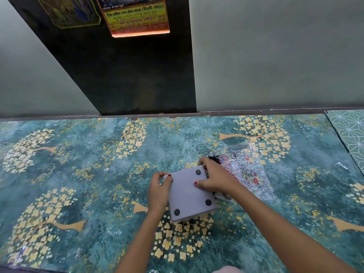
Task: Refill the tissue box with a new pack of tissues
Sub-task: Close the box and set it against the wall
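A grey tissue box (189, 196) lies upside down on the patterned counter, its flat base with round black feet facing up. My left hand (158, 191) grips its left edge, thumb on the base. My right hand (213, 177) holds the far right corner, thumb pressed on the base. Just right of the box lies a crumpled clear plastic tissue wrapper (246, 170) with red and black print, partly under my right wrist. No tissues show; the inside of the box is hidden.
The counter (88, 174) carries a teal covering with yellow flower trees. A wall with a dark panel (137, 75) and a yellow calendar (137, 16) rises behind it. A green geometric mat (350, 133) lies at the far right.
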